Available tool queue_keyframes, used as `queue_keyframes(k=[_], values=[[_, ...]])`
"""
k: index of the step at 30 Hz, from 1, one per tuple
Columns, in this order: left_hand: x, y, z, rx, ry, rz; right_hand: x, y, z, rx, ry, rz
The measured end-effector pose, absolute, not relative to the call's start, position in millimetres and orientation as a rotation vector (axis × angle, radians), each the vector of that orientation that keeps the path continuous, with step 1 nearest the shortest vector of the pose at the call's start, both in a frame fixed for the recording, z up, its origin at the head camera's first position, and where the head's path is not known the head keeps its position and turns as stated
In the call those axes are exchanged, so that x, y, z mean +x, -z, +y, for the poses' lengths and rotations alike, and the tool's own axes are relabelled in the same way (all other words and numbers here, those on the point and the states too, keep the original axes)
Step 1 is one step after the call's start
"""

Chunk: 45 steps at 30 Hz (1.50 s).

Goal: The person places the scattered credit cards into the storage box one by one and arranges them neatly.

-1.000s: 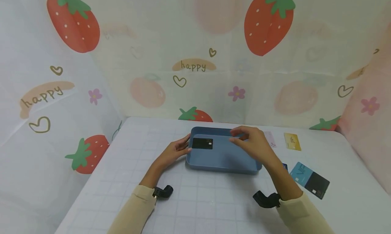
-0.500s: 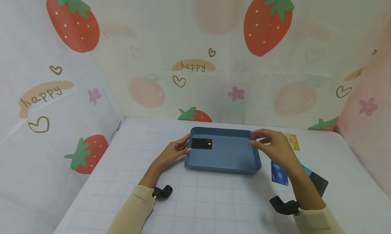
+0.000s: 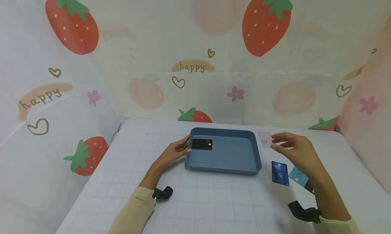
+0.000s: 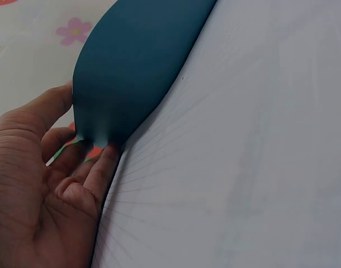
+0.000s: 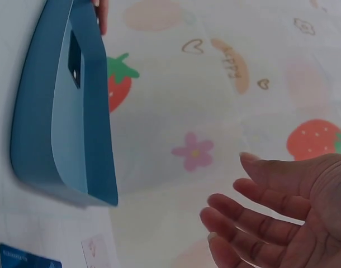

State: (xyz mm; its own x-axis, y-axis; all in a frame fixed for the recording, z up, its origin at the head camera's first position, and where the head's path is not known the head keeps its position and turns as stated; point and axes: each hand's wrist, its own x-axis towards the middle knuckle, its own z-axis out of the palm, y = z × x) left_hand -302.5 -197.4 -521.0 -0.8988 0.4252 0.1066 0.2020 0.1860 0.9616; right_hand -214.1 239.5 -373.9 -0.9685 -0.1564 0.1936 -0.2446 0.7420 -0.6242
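Observation:
My left hand [image 3: 173, 151] steadies the left end of a shallow blue tray [image 3: 226, 170], thumb at the rim and fingers bent against the outer wall, as the left wrist view shows. Flat inside the tray, near that end, lies a black card [image 3: 202, 144]. My right hand [image 3: 297, 150] is above the table to the right of the tray, its fingers loosely curved with nothing between them. A pale pink card [image 3: 264, 139] lies just beyond its fingertips. Nearer me are a dark blue VIP card [image 3: 280, 173] and a light blue card [image 3: 298, 176], partly covered by the right forearm.
A white table [image 3: 195, 207] with a faint grid carries everything. Behind it hangs a strawberry-print sheet [image 3: 146, 57], which continues along both sides. The dark end of a card [image 3: 309, 186] shows beside the light blue one, next to the right forearm.
My right hand has moved right from over the tray to beside the pink card, uncovering the blue VIP card and hiding the yellow card. My left hand, the tray and the black card stay put.

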Motion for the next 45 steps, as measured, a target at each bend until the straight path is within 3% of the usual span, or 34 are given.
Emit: queue_keyframes(k=[12, 45], values=[[-306.4, 524.3, -198.0, 0.627, -1.801, 2.264, -211.9, 384.9, 268.4, 0.275, -0.958, -2.852], [-312.2, 526.4, -199.1, 0.646, -1.793, 2.261, -230.2, 424.6, 285.2, 0.227, -1.043, -3.017]])
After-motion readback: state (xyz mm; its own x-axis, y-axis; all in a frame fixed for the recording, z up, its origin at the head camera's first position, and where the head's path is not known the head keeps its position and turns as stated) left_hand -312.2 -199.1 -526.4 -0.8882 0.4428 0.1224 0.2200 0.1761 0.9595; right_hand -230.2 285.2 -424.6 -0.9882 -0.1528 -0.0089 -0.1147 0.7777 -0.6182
